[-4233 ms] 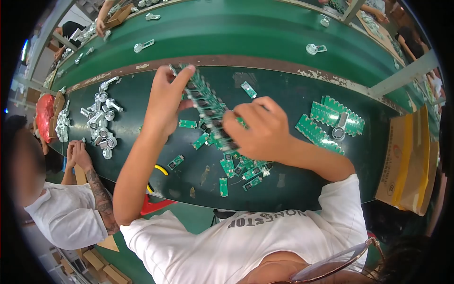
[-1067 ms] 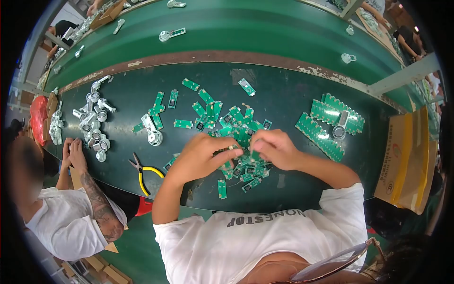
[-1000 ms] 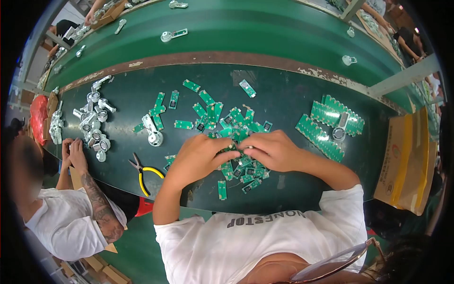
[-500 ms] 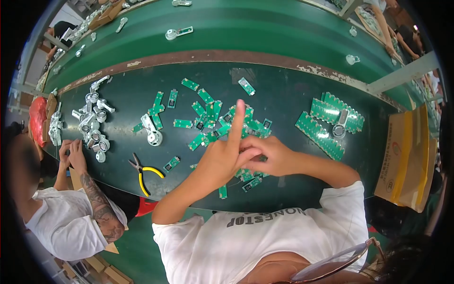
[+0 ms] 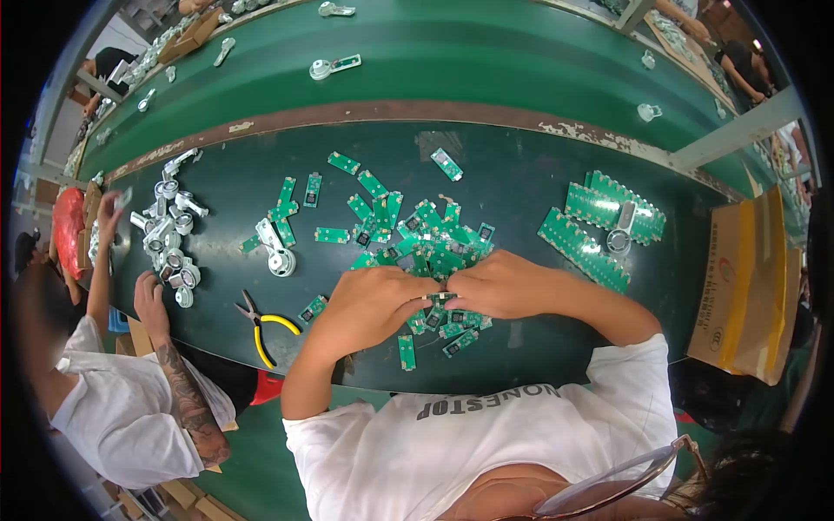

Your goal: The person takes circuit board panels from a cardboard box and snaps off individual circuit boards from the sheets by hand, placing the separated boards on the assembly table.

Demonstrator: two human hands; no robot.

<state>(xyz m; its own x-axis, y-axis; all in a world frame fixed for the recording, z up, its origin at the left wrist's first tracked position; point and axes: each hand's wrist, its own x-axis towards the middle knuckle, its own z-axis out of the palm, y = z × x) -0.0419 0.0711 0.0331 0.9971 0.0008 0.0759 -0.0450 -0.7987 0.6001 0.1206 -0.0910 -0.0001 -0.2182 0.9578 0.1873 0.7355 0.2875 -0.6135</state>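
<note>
My left hand (image 5: 378, 300) and my right hand (image 5: 499, 285) meet over the front of a loose pile of small green circuit boards (image 5: 382, 208). Both are closed, fingertips pinching a small circuit board (image 5: 441, 296) seen nearly edge-on between them. Fingers hide part of it. More boards lie below and around my hands, some with a dark component on top. To the left of the pile rests a white plastic housing with a round ring end (image 5: 280, 259). Yellow-handled pliers (image 5: 259, 326) lie with jaws apart, left of my left forearm.
Unsplit board panels (image 5: 582, 247) lie at right with a grey ring-ended housing (image 5: 620, 236) on them. A cardboard box (image 5: 738, 286) stands at the right edge. Several grey housings (image 5: 169, 226) are heaped at left, near a co-worker's hand (image 5: 149, 300). Beyond the ledge runs a green belt (image 5: 452, 61).
My left index finger, raised and pointing before, has come down; both hands now pinch the board together. The co-worker's hands have separated, one lifting a small part further away.
</note>
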